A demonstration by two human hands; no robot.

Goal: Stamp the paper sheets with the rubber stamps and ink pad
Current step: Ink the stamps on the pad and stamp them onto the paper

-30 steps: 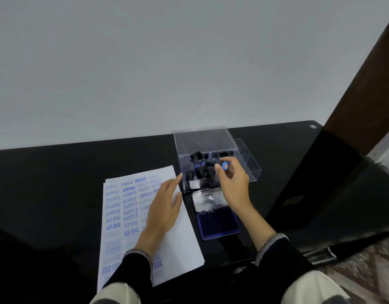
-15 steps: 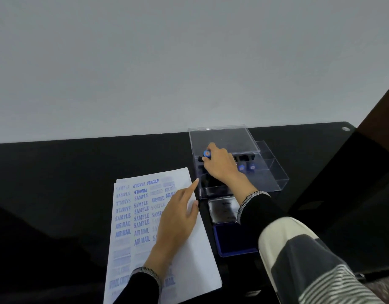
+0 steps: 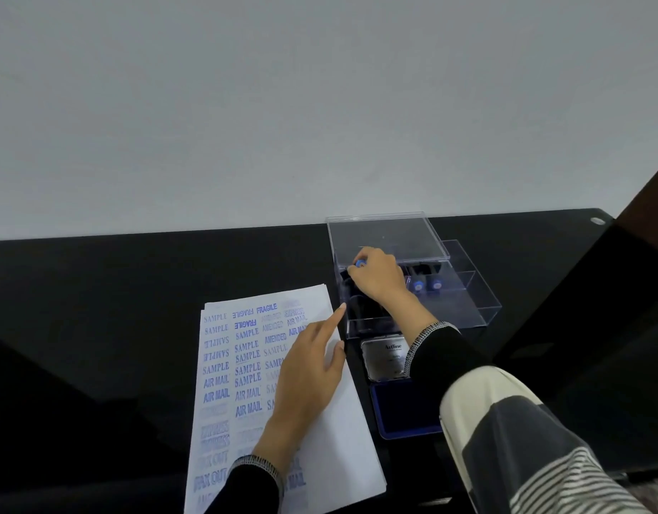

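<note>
White paper sheets covered with blue stamped words lie on the black table. My left hand rests flat on the sheets with straight fingers. My right hand reaches into the clear plastic stamp box and grips a black rubber stamp with a blue cap at the box's left side. Two more blue-capped stamps stand to the right inside the box. The open ink pad, blue pad below and silver lid above, lies in front of the box, partly hidden by my right sleeve.
The black table runs to a grey wall behind. The box's clear lid stands raised at the back. A dark cabinet side rises at the right of the table.
My right hand carried the blue-capped stamp from above the ink pad back into the left side of the box. My left hand stayed on the paper. The camera moved closer and leftwards.
</note>
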